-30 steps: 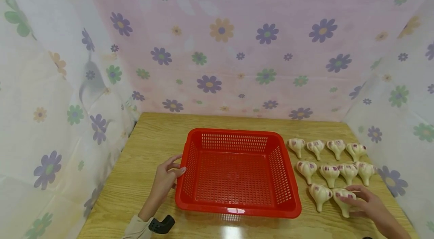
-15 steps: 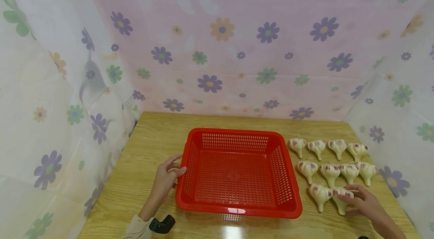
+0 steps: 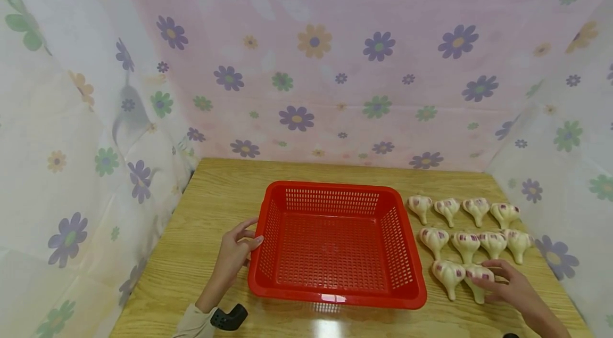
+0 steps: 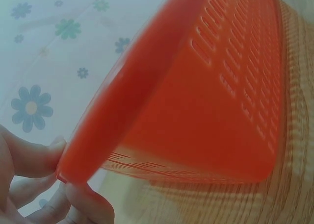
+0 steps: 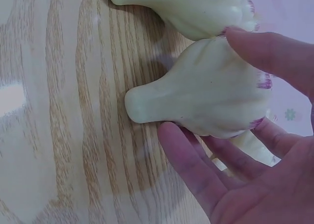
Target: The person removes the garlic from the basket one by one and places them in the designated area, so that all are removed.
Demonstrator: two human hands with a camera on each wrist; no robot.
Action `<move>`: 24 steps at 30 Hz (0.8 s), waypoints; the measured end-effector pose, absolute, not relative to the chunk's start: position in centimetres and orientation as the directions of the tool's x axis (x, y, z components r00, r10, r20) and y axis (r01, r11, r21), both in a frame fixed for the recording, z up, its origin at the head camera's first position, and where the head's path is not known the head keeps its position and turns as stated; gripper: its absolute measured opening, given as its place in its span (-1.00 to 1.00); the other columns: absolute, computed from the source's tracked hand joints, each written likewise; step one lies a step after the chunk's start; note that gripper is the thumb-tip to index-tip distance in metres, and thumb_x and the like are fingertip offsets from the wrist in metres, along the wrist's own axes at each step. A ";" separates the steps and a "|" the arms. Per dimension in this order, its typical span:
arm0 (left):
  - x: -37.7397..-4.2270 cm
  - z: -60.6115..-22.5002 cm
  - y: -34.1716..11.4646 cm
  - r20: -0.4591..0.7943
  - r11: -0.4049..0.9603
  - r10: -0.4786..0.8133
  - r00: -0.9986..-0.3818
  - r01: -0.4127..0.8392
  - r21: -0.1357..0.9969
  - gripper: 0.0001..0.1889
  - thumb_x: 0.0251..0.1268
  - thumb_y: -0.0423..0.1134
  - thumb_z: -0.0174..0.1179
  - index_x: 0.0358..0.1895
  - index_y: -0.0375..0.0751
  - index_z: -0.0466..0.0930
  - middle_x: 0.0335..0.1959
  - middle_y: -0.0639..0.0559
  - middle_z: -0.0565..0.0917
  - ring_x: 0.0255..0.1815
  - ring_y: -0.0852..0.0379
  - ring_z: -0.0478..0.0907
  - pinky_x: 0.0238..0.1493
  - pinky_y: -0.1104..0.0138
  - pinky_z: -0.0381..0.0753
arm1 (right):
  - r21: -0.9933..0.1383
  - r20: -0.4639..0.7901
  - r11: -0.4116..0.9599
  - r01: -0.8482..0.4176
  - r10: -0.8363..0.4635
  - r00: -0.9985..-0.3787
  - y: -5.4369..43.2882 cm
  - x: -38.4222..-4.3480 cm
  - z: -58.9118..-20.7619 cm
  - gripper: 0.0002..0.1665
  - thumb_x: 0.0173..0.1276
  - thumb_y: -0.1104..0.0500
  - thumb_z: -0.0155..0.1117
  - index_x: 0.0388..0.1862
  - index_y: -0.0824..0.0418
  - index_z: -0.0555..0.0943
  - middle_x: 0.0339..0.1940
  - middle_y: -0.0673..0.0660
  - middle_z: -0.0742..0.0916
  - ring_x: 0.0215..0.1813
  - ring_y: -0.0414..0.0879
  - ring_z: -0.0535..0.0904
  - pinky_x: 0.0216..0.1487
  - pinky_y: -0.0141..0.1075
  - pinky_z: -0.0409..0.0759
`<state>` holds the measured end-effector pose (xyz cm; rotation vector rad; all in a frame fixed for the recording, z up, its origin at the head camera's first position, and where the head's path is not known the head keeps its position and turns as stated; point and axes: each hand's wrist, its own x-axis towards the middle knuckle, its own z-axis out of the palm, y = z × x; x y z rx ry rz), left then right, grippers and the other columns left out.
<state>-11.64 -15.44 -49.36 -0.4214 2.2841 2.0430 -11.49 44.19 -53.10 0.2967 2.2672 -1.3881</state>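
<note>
My left hand (image 3: 233,253) holds the left rim of a red plastic basket (image 3: 373,302); in the left wrist view the thumb and fingers pinch the rim's edge. My right hand (image 3: 514,290) grips a garlic bulb (image 5: 206,87) with purple marks, in the front row at the right. The thumb lies on one side of it and the fingers are bent along the other, its stem pointing toward the table's front. Another garlic bulb (image 3: 448,277) lies right against it on the left. Nothing lies inside the basket.
Behind the right hand, several more garlic bulbs (image 3: 465,245) lie in two rows on the wooden table (image 3: 215,194), between the basket and the right wall. Flower-patterned cloth (image 3: 335,61) stands at the back and both sides.
My right hand has slid the garlic bulb leftward until it meets the neighbouring bulb, which has shifted slightly left. The left hand and basket have stayed in place.
</note>
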 end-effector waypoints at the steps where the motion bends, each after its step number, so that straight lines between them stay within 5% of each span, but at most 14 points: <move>1: -11.6 -49.3 -15.4 -0.215 0.093 -0.169 -0.962 -0.233 0.968 -0.52 0.21 -0.37 0.22 0.22 -0.02 0.49 -0.24 -0.17 0.57 -0.55 0.03 0.54 -0.68 0.25 0.56 | -0.780 -0.489 0.473 0.409 -0.054 -0.870 44.2 -11.5 -53.1 -0.20 0.41 -0.01 0.14 0.31 0.54 0.09 0.25 0.66 0.20 -0.09 0.08 0.62 -0.14 -0.08 0.63; 24: -11.7 -49.1 -15.7 -0.238 0.126 -0.161 -0.958 -0.259 0.958 -0.52 0.20 -0.33 0.25 0.23 -0.03 0.48 -0.22 -0.18 0.55 -0.61 0.06 0.46 -0.72 0.28 0.50 | -0.785 -0.462 0.499 0.367 -0.076 -0.884 44.2 -12.2 -53.2 -0.17 0.38 0.03 0.19 0.30 0.56 0.07 0.27 0.65 0.20 -0.04 0.14 0.59 -0.14 -0.07 0.62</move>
